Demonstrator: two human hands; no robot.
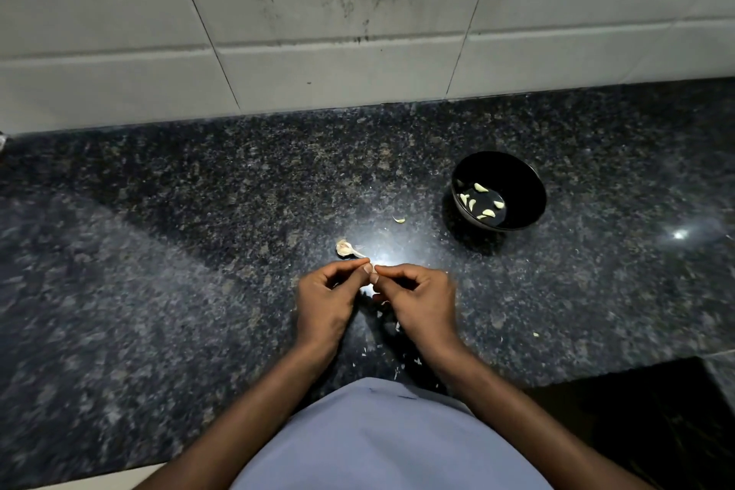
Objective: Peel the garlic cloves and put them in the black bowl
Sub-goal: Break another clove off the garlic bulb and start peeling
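My left hand [328, 296] and my right hand [417, 298] meet above the dark granite counter, fingertips pinching one small garlic clove [373, 270] between them; most of the clove is hidden by the fingers. Just beyond the hands lies a piece of garlic bulb with papery skin [345, 249]. The black bowl [517, 175] stands to the right and farther back, holding several peeled pale cloves [481, 203]. One loose clove piece [399, 219] lies on the counter left of the bowl.
Small white skin flakes [391, 330] are scattered on the counter [159, 251] under and behind my hands. A grey tiled wall [318, 32] rises at the back. The counter's front edge drops to a dark gap [656, 410] at lower right.
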